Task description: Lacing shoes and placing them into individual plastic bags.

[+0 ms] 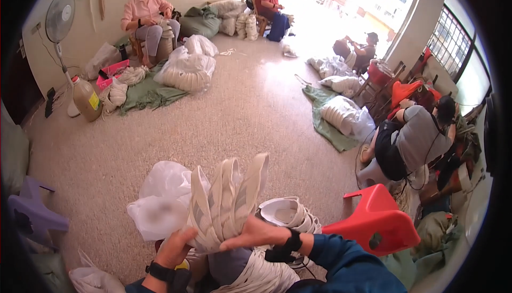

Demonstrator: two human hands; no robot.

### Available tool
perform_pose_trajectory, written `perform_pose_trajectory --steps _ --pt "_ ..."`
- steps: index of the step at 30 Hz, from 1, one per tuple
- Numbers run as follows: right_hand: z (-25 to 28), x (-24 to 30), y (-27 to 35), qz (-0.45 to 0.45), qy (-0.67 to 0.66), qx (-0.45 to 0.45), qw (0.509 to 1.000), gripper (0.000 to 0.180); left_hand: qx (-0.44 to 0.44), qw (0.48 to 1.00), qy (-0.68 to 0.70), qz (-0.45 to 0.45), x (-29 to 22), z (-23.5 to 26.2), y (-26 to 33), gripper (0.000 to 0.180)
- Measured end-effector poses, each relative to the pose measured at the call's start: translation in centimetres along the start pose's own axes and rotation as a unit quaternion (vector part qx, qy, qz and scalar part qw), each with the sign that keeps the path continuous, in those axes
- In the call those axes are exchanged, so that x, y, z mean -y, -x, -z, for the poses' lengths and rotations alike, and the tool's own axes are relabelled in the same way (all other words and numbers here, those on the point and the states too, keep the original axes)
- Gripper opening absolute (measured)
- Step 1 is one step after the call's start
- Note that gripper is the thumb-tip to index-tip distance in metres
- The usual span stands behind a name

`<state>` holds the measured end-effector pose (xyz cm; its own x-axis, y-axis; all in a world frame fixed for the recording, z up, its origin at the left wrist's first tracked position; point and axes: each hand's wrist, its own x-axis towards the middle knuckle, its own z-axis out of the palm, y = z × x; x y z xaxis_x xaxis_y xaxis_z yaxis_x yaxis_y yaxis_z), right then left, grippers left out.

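Blue sleeve (349, 263) sits closest at the lower edge, red stool (381, 221) just beyond it to the right, then the task piece: nested off-white shoe uppers (226, 202), roughly upright in front of the lap, between both hands. White plastic bag (164, 178) is on the floor past their left side; bundle of white cords (261, 274) hangs below them. Right hand (262, 234) grips the stack's lower right, left hand (177, 246) clasps its lower left, fingers partly hidden, black wristband (160, 271) behind that one.
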<state>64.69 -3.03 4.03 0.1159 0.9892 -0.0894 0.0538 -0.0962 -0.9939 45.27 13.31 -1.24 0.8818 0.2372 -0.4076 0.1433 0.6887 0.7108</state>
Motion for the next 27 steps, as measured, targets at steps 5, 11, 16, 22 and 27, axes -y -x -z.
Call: perform_pose_trajectory --steps 5,11,16,22,27 --pt "-4.1 -1.9 0.7 -0.012 -0.044 0.029 0.999 0.074 -0.014 0.965 -0.250 -0.080 -1.9 -1.8 3.1 0.072" --pt "-7.8 -2.9 1.6 -0.038 -0.044 0.004 0.998 0.083 -0.018 0.960 -0.263 -0.099 -1.6 -1.9 4.6 0.077" --pt "-9.0 -3.3 1.3 0.008 -0.064 -0.066 0.996 0.076 -0.059 0.936 -0.322 -0.131 -0.2 -0.7 4.6 0.075" --pt "1.5 -3.2 3.6 -0.236 -0.210 -0.086 0.945 0.045 0.013 0.989 -0.141 0.048 -2.6 -1.1 3.7 0.066" --pt "7.8 -3.3 3.1 -0.190 -0.191 -0.171 0.948 0.059 -0.205 0.831 -0.512 -0.070 -1.7 11.7 3.6 0.050"
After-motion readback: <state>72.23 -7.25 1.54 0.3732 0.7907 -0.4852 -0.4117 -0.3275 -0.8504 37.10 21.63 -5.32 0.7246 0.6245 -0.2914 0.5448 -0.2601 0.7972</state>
